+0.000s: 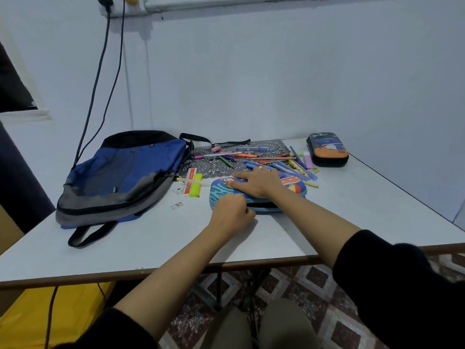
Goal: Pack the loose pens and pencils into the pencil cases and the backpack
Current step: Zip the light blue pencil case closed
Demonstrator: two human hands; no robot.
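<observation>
Mid-frame, near the front edge of the worktop, the near pencil case lay flat w/ the right hand spread on its lid, fingers straight, pressing down. The left hand sat curled at the case's near edge, just left of a dark slit in the zip line. We took it to be pinching the zip pull, tho the pull itself was hidden under the fingers. So the hands were close together, both on the one case. We judged the step as unzipping this case, w/ packing itself not yet begun: the loose pens and pencils lay scattered just behind it, partly on a grey lace mat. A second pencil case sat at upper right, well apart. The backpack lay flat at left, shut as far as we could tell. Next move, in our view: run the pull round the corner while the right hand steadies the lid, then flip it open & gather pens in bunches.
</observation>
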